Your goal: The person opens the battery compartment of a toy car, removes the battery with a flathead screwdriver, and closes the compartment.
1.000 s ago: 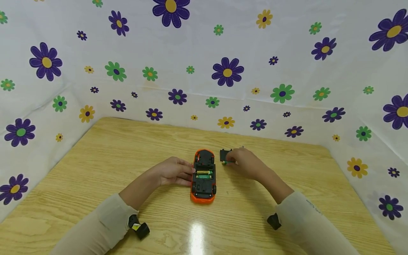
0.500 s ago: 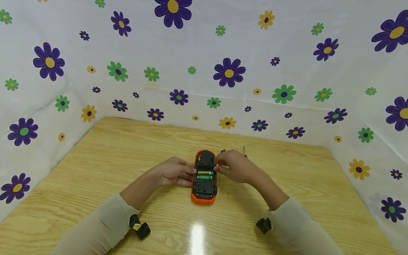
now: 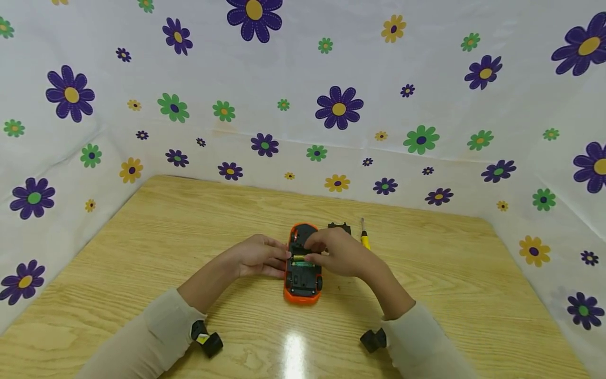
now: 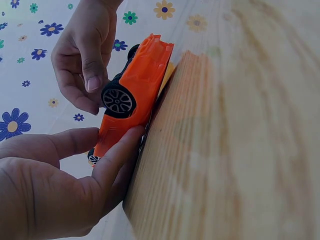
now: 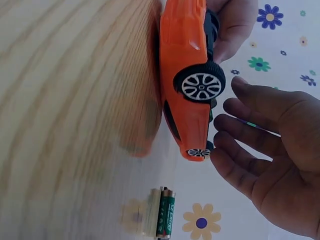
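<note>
An orange toy car (image 3: pixel 301 299) lies upside down on the table, its black underside facing up. In its uncovered compartment sit a gold-and-green battery (image 3: pixel 299 258) and a green battery (image 3: pixel 303 264). My left hand (image 3: pixel 258 256) holds the car by its left side, thumb at the upper edge and fingers along the body, as the left wrist view (image 4: pixel 60 185) shows. My right hand (image 3: pixel 341 252) is over the compartment, its thumb overlapping the right end of the gold-and-green battery. Thumb and fingertips stand apart in the right wrist view, with the fingers loosely bent.
Behind my right hand lies a black battery cover (image 3: pixel 342 227), partly hidden. A screwdriver (image 3: pixel 364 238) with a yellow handle lies right of it. A loose green battery (image 5: pixel 166 214) rests on the wooden table (image 3: pixel 213 216). Flower-print cloth surrounds the table's far and side edges.
My right hand has moved left from the battery cover and loose battery to above the car's compartment, uncovering the screwdriver. My left hand and the car have stayed in place.
</note>
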Motion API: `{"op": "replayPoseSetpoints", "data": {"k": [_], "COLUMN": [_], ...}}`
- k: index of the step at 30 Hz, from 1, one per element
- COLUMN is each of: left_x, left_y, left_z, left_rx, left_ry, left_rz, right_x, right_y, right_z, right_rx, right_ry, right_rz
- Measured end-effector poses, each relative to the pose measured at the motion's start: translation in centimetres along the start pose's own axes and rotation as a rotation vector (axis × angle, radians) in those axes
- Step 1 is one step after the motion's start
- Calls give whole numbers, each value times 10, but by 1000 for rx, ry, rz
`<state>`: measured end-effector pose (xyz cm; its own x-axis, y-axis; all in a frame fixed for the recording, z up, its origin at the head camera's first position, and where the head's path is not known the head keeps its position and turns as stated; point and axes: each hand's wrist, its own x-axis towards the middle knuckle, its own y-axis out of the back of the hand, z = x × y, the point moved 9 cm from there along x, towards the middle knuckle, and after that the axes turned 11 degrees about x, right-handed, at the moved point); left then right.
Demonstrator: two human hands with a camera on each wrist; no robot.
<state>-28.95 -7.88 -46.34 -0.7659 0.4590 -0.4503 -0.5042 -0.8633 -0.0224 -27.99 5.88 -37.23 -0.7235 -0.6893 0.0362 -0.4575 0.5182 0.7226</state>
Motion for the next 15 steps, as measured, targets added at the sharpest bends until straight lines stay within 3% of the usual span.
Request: {"op": "replayPoseSetpoints", "data": {"k": [6, 15], "left_x": [1, 1], "left_y": [-1, -2], "left_z": [0, 1], "left_rx": [-4, -6], "left_ry": [-3, 1], "left_rz": [-8, -9], "right_x": [2, 4], "right_y": [-6, -14], "right_z": [-1, -1], "right_rx": [8, -90], "right_ry": [-22, -30], "right_rz": [-14, -29]}}
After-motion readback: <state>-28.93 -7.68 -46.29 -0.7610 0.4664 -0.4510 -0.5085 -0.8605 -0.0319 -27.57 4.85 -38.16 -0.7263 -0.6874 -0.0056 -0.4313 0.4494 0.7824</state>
